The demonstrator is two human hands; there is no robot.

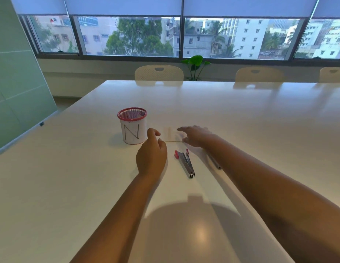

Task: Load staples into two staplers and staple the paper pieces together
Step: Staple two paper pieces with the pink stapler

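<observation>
— Head view: where is the opened red-and-chrome metal stapler [184, 162]?
— Flat on the glossy white bench [241, 120], between both forearms, its magazine swung out. White paper pieces [170, 134] lie just beyond it.
— Hands?
— Left hand [151, 155] loosely curled, holding nothing. Right hand [195, 136] blurred, fingers spread over the paper.
— Surroundings?
— Red-rimmed mesh cup wrapped in white paper marked "N" [132, 125], left of the paper.
</observation>
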